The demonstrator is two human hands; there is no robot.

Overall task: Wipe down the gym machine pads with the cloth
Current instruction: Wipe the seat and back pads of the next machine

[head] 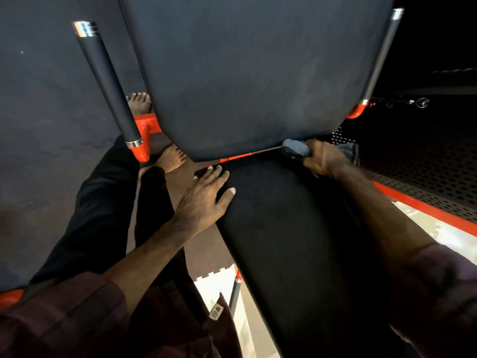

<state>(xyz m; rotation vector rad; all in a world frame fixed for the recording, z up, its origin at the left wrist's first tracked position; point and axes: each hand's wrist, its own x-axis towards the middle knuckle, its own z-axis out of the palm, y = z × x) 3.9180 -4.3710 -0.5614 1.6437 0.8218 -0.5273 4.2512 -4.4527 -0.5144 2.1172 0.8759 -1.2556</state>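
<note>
Left hand flat, fingers straight, on lower pad. Right hand grips cloth at upper pad edge.

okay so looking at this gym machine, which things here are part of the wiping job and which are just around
Part of the job:
- cloth, bunched in the right hand at the gap between the pads
- upper pad
- lower pad, with the left hand resting flat on it

Just around:
- black handle with orange end
- perforated metal panel
- floor mat

Dark rubber floor lies beside a perforated metal panel.
</note>
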